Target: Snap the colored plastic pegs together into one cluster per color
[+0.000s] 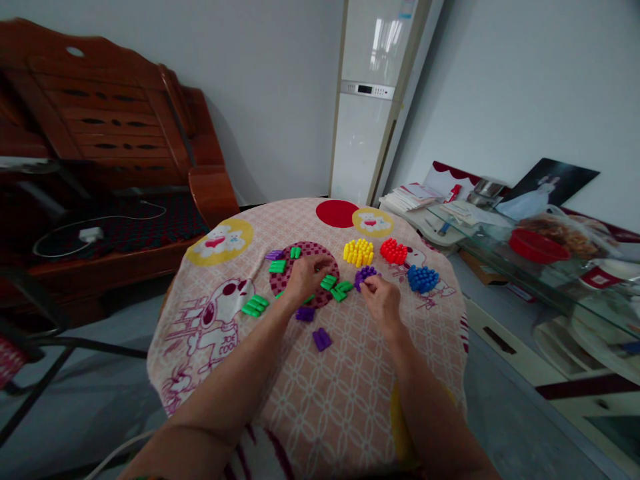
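Note:
Small plastic pegs in several colours are spread over a round table. My right hand pinches at the near edge of a cluster of upright purple pegs, with a purple peg at its fingertips. Over the dark red checked circle, my left hand has its fingers curled towards the thumb; whatever is between them is too small to make out. Green pegs lie flat just right of the left hand, and more green pegs lie to its left. Loose purple pegs rest nearer me, partly below the left wrist.
Upright yellow pegs, red pegs and blue pegs stand in separate clusters at the right. A patterned cloth covers the table. A glass-topped cabinet stands right, a wooden bench left, a tall white appliance behind.

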The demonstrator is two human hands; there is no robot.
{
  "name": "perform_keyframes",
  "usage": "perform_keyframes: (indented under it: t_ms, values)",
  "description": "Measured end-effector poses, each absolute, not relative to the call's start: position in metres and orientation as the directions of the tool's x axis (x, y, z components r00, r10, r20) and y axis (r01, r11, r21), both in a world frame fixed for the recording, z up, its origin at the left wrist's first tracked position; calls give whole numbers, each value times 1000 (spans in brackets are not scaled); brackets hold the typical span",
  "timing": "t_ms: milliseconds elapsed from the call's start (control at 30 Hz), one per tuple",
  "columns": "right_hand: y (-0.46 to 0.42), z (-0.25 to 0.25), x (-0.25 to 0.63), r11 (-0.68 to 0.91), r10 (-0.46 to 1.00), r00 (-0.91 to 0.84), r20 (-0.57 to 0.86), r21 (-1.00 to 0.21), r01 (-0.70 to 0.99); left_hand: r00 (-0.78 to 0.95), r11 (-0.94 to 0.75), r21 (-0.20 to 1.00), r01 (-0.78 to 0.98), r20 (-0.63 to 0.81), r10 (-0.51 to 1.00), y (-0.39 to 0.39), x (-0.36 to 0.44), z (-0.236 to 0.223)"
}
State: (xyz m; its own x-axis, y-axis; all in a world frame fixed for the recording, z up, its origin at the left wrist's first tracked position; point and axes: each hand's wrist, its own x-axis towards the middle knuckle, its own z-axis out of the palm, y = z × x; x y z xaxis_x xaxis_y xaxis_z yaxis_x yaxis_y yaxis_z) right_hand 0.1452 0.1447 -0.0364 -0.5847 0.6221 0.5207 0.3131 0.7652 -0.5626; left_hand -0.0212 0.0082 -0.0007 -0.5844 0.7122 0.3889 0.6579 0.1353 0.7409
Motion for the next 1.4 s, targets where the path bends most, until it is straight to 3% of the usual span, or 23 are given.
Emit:
perform_keyframes:
  t_ms: [133,233,433,633,833,900,967,1067,1133,1267,1400]
  values:
    - [140,-40,141,805,594,-607,528,-388,449,-546,255,653,713,288,787,-16,-47,13]
    - [138,-41,138,805,591,-625,510,-325,496,-466,269,601,753,198,862,-29,-56,21]
    - [137,-42,138,793,607,-587,535,-370,483,-313,289,475,831,-29,949,-35,-37,29]
    - [137,-46,139,863,505,-567,651,-404,304,-319,314,298,901,-35,947,-31,-7,20]
    - [127,-45,137,896,419,-622,661,-411,167,-300,309,279,909,-77,951,-27,-4,15]
    - [122,-42,136,899,390,-650,652,-422,117,-259,260,344,902,-51,965,-25,-8,15]
    - [117,-39,136,893,372,-674,638,-443,74,-245,199,501,842,27,969,-19,-13,14]
    - [113,-36,135,869,363,-700,615,-494,16,-327,73,792,606,164,931,-9,-18,8]
    - [113,-35,135,842,381,-693,612,-539,-13,-413,2,924,381,169,895,-2,-16,4]
    - [115,-35,133,759,482,-641,597,-650,-34,-520,-50,997,57,72,851,9,-4,-5]
    - [120,-31,135,680,592,-574,566,-733,-21,-521,-70,998,-6,57,852,15,4,-11]
